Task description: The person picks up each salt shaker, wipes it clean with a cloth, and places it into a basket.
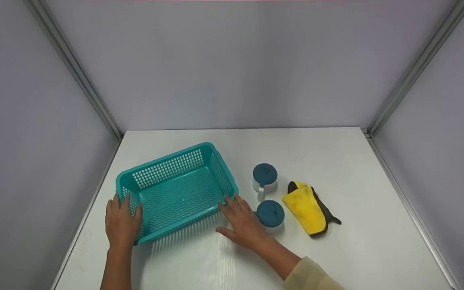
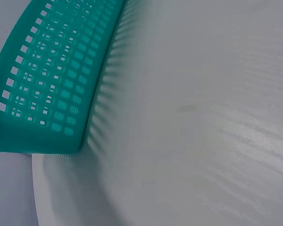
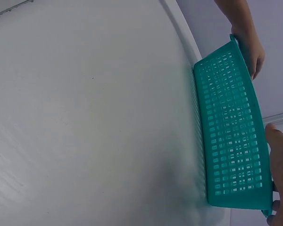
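A teal plastic basket [image 1: 179, 195] with grid-holed walls sits at an angle on the white table. My left hand [image 1: 121, 223] grips its left end, the thumb inside the rim and the fingers outside. At the near right corner, my right hand [image 1: 242, 221] lays its fingertips on the rim, with the thumb spread away from the wall. Just beyond the right hand are two cups with dark blue lids, a nearer cup [image 1: 270, 214] and a farther cup [image 1: 264, 175]. The left wrist view shows the basket's holed long side [image 2: 56, 80] and no left hand.
A folded yellow cloth [image 1: 305, 208] with dark edging lies right of the cups. Grey panels [image 1: 232, 64] with metal corner posts enclose the table [image 1: 357, 249] at the back and both sides.
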The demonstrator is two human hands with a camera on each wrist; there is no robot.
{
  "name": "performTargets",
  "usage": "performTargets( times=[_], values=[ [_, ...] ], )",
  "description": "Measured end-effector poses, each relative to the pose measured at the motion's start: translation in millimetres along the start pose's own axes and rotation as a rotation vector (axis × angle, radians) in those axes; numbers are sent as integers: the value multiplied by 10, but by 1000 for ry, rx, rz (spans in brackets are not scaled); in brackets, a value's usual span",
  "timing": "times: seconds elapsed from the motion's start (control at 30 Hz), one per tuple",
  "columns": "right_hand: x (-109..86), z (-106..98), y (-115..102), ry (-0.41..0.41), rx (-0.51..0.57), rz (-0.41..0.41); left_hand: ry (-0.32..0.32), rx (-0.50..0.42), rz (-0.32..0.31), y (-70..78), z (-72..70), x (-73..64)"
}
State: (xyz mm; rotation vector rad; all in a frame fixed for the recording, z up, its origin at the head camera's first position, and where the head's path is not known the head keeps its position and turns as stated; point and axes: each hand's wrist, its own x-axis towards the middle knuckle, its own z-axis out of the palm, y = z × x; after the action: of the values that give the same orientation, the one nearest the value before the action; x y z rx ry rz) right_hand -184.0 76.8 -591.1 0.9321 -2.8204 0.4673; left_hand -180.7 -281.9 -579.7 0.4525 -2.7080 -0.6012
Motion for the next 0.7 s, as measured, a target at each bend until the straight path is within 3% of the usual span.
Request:
performTargets(
  times=[0.23, 0.7],
  values=[
    [16, 39, 10, -12, 4, 9, -118, -28, -97, -65, 7, -28],
    [124, 30, 46, -32, 38, 45, -73, 5, -97, -85, 2, -37]
  ],
)
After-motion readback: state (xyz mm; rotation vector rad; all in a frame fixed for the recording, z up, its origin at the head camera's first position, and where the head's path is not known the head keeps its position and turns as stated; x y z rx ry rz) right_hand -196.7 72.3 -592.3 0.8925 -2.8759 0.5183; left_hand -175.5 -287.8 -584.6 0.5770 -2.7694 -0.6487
